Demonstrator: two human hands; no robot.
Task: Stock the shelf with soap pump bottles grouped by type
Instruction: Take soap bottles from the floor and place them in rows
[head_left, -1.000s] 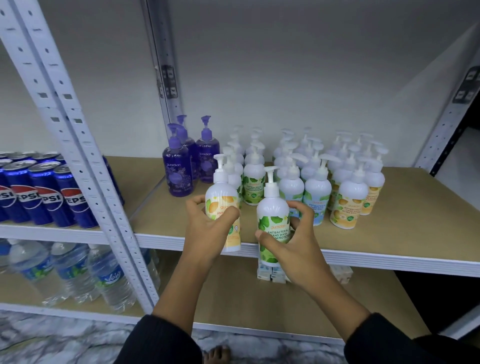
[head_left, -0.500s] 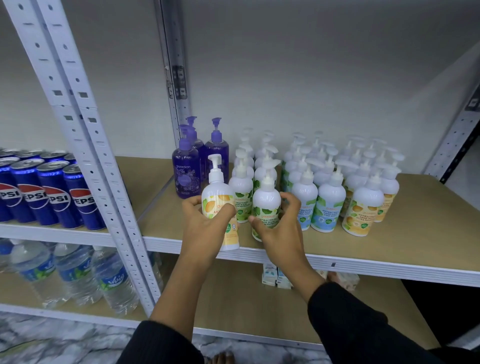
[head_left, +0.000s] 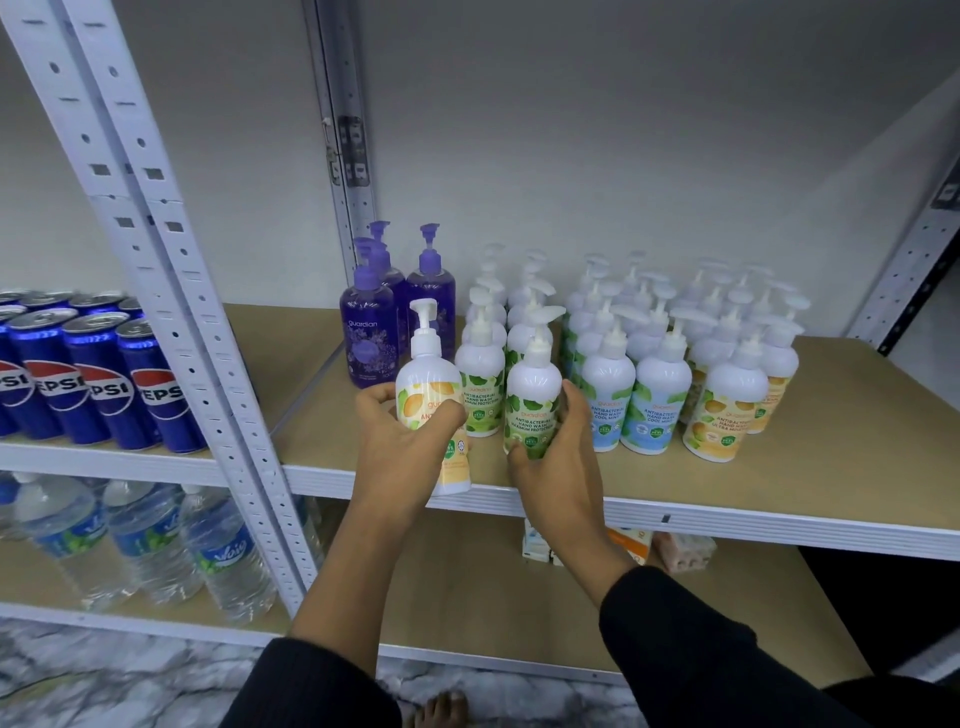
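Observation:
My left hand grips a white pump bottle with an orange label, held in front of the shelf's front edge. My right hand grips a white pump bottle with a green label, standing on the wooden shelf board at the front of the green-label rows. To the right stand blue-label bottles and orange-label bottles. Purple pump bottles stand at the left back.
White perforated uprights divide the shelving. Pepsi cans fill the left bay, water bottles sit below them. Small boxes lie on the lower shelf. The shelf's right front has bare board. A bare foot shows on the marbled floor.
Both hands moved forward toward the shelf. The green-label bottle went from in front of the edge to standing on the board at the front of the green rows.

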